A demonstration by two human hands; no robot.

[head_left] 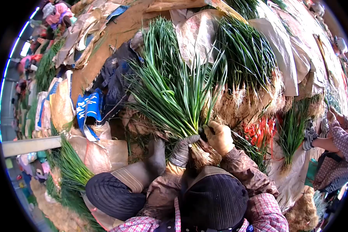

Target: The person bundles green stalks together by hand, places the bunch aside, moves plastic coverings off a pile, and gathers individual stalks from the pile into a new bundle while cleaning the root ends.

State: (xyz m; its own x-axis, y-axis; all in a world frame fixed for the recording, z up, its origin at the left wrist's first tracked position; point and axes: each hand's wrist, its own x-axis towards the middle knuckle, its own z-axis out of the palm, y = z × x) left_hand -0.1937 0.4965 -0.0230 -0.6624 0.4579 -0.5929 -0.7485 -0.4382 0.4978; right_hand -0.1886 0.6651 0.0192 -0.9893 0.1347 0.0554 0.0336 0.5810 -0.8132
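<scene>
My left hand, in a dirty grey and tan glove, is wrapped round the base of a fanned bunch of rooted, onion-like greens. Its long leaves point away from me and its pale roots hang near my knees. My right hand, in a tan glove, is closed at the right side of the bunch, just above the roots. What its fingers pinch is mostly hidden, apparently stalks of the same greens. Beyond lie two more piles, one upright behind and one at the right.
Red plastic strings lie right of my hands. A blue printed sack and dark cloth are at the left, with more greens beyond my knee. A co-worker sits at the far right; pale sacks cover the ground.
</scene>
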